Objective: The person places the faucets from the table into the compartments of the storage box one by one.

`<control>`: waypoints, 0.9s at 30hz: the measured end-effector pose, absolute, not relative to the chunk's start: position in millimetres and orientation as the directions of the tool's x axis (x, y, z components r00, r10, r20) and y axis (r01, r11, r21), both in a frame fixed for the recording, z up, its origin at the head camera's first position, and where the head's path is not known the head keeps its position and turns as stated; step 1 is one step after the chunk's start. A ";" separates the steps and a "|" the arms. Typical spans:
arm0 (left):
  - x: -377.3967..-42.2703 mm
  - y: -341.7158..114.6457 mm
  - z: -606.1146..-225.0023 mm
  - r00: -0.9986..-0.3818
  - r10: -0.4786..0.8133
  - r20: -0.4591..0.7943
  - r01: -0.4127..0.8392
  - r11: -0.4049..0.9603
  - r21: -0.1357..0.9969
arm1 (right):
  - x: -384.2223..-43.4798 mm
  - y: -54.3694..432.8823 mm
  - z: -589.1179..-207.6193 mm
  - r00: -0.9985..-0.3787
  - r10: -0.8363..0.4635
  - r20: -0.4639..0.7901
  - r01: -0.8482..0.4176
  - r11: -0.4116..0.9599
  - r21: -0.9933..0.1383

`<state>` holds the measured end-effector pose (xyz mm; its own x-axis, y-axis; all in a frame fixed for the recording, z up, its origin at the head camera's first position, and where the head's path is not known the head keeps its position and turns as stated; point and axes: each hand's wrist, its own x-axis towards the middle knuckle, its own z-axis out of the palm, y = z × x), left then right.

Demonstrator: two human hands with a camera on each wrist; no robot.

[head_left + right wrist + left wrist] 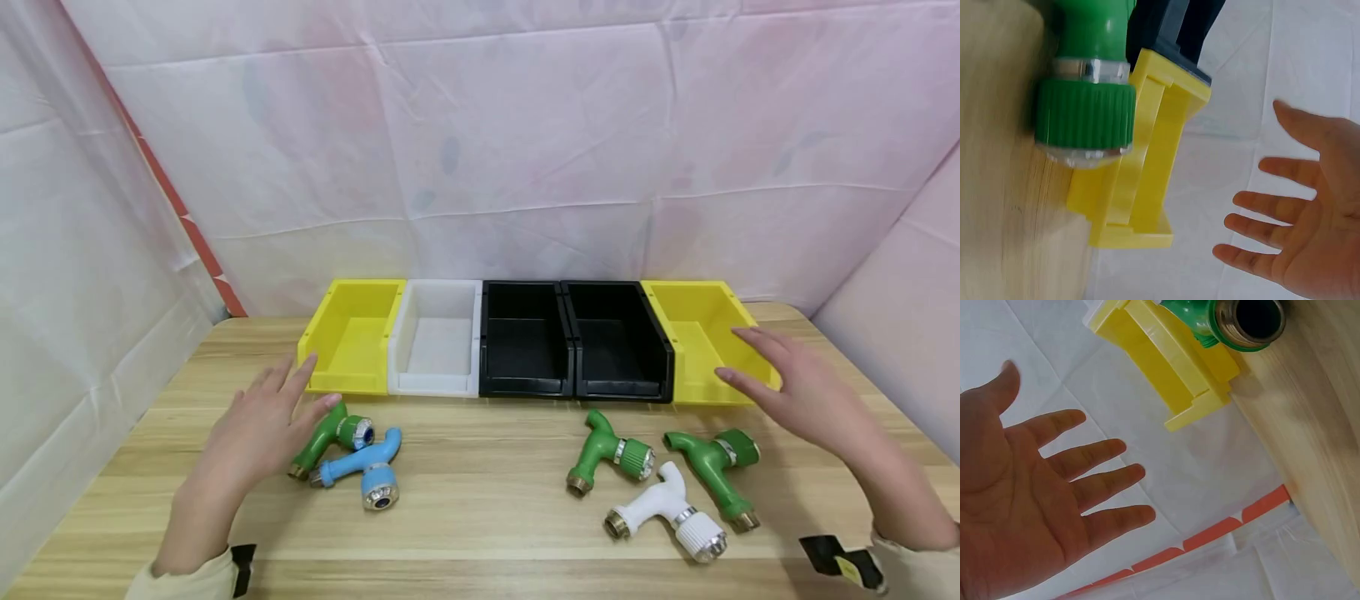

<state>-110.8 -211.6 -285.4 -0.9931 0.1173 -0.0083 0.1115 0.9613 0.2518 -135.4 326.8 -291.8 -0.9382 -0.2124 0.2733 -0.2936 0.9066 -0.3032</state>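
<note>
My left hand (258, 425) hovers with spread fingers near a green tap (327, 440) and a blue tap (367, 467) on the left of the table. Its palm in the left wrist view holds nothing. Over on the right, my right hand (813, 396) is also spread and bare, beside the right yellow bin. Below and left of it lie a green tap (712, 471) with its knob up, a white tap (667, 508) and another green tap (607, 454). The right wrist view shows a ribbed green knob (1085, 112) close up.
Along the back stands a row of bins: a yellow bin (352, 385), a white bin (433, 385), two black bins (525, 387) and a right-hand yellow bin (712, 393). Behind them hangs a pale cloth (525, 150). The wooden table (480, 500) carries everything.
</note>
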 end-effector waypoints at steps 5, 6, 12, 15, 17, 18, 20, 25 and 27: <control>-110.2 -217.0 -288.0 -0.992 0.123 -0.009 0.118 0.965 0.234 | -143.3 340.9 -288.3 -0.964 -0.116 0.240 -0.194 0.922 -0.335; -110.2 -218.5 -288.8 -0.992 0.128 -0.003 0.123 0.964 0.237 | -144.9 344.3 -288.2 -0.966 -0.102 0.236 -0.179 0.925 -0.334; -109.9 -227.7 -291.7 -0.992 0.121 0.029 0.124 0.950 0.286 | -154.9 360.0 -291.3 -0.977 -0.051 0.208 -0.129 0.915 -0.382; -108.8 -232.0 -293.2 -0.997 0.076 0.004 0.074 0.948 0.308 | -158.2 366.4 -294.5 -0.978 -0.046 0.206 -0.127 0.907 -0.401; -107.6 -234.8 -293.9 -0.999 0.048 -0.010 0.042 0.948 0.317 | -159.8 370.8 -296.7 -0.981 -0.043 0.190 -0.121 0.901 -0.417; -107.1 -236.4 -294.1 -0.999 0.039 -0.012 0.033 0.947 0.318 | -160.4 372.5 -298.0 -0.983 -0.036 0.180 -0.110 0.901 -0.420; -105.9 -239.0 -294.7 -0.999 0.033 0.000 0.031 0.947 0.319 | -161.4 375.8 -300.0 -0.988 -0.026 0.154 -0.091 0.895 -0.436; -104.7 -244.8 -297.6 -0.999 0.042 0.009 0.043 0.944 0.327 | -164.1 381.3 -304.3 -0.994 0.005 0.110 -0.051 0.865 -0.498; -104.3 -245.8 -299.3 -0.999 0.038 -0.011 0.032 0.944 0.327 | -165.4 382.7 -306.0 -0.995 0.012 0.097 -0.041 0.854 -0.518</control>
